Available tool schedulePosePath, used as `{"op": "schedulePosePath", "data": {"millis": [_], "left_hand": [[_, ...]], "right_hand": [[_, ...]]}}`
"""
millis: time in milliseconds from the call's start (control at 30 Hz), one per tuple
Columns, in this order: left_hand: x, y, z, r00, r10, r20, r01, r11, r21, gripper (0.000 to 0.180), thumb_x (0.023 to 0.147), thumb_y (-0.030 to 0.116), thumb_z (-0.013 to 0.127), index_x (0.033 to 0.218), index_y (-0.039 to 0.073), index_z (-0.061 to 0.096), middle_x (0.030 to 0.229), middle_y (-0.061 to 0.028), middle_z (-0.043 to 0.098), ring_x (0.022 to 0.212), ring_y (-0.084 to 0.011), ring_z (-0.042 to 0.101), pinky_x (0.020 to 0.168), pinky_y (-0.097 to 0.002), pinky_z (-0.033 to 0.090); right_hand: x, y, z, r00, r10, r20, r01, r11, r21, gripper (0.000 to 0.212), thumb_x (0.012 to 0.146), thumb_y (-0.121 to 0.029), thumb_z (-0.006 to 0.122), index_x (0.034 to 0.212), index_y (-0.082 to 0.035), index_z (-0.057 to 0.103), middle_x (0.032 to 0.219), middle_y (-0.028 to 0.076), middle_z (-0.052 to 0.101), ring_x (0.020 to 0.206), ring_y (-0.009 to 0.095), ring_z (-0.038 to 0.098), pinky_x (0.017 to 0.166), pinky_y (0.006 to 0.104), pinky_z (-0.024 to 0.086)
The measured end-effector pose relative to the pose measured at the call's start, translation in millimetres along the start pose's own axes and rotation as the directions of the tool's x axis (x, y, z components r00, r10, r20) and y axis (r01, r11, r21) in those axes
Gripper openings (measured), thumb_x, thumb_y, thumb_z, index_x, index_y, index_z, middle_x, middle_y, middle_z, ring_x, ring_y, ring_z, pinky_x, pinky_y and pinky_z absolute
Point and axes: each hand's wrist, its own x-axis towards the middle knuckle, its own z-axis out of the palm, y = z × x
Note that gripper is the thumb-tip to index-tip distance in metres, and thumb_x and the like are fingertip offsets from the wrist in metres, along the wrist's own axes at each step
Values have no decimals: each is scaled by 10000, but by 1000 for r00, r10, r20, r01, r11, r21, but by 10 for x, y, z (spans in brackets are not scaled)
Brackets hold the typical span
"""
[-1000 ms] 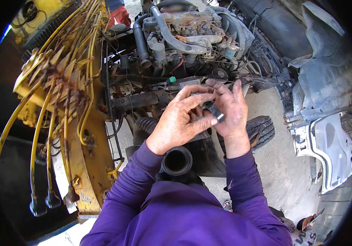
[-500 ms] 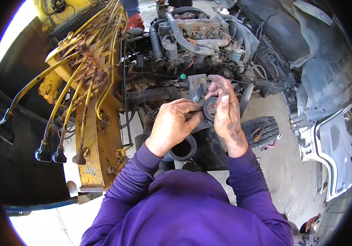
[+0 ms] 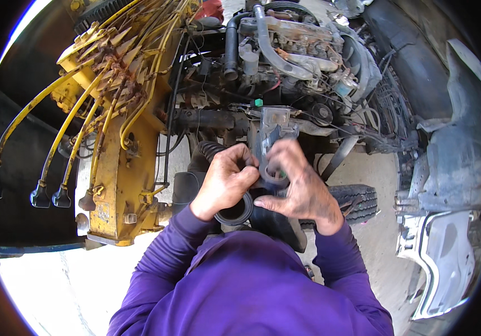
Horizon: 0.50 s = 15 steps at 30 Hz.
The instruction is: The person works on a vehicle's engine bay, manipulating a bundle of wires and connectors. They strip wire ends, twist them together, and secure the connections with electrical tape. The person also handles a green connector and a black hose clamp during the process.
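1. While L hand [image 3: 223, 182] bends thumb & fingertips close tog. at pipe's [image 3: 248, 211] upper left, R hand [image 3: 303, 193] curls fingers at dark ring [image 3: 275, 183], thumb apart.
2. Can't tell if either's gripping.
3. Ring: betw. hands, up & right of pipe.
4. Tyre [image 3: 358, 200]: right of pipe; engine [image 3: 293, 47]: beyond it; lever knobs [image 3: 40, 197]: well left.

The dark ring [image 3: 277, 182] at the right hand [image 3: 302, 193] looks smooth; the person's sleeves [image 3: 159, 257] are matt cloth. Left of the left hand [image 3: 226, 182], a beam [image 3: 116, 187] is scuffed, painted metal; beyond both hands, the engine [image 3: 302, 42] is rough, grimy metal.
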Motion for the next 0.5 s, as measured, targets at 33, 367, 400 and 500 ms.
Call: {"op": "schedulePosePath", "data": {"millis": [33,367,400,500], "left_hand": [[61,-29,-40,993,-113,40,118,981,-154,56,864,7,638,844,-21,594,813,-83,653,693,-130,648,633,-278,536],[1911,-810,-763,853,68,518,473,319,-821,299,823,183,762,902,11,530,790,-143,634,518,-226,613,460,-338,512],[2264,-1001,-1021,879,5,476,417,477,-774,319,838,214,773,957,3,565,857,-154,662,565,-230,642,502,-327,532],[3486,-1661,-1624,926,-270,264,369,793,-485,475,869,281,781,1192,-36,636,1120,-160,708,820,-234,720,723,-334,594]], "right_hand": [[3,134,37,999,-3,32,0,996,87,453,765,-216,919,1009,2,605,1144,155,542,1090,321,598,900,407,513],[1687,1767,-240,935,-31,353,-256,629,734,394,830,-353,913,1018,-56,737,1116,61,548,981,177,568,868,332,491],[2025,2043,-239,899,125,419,-388,669,633,474,838,-435,890,1025,-38,710,1057,48,568,916,145,565,824,304,488],[2877,2954,-411,824,461,329,-496,868,28,694,864,-684,753,1105,-36,692,777,28,608,835,141,601,808,303,498]]}}
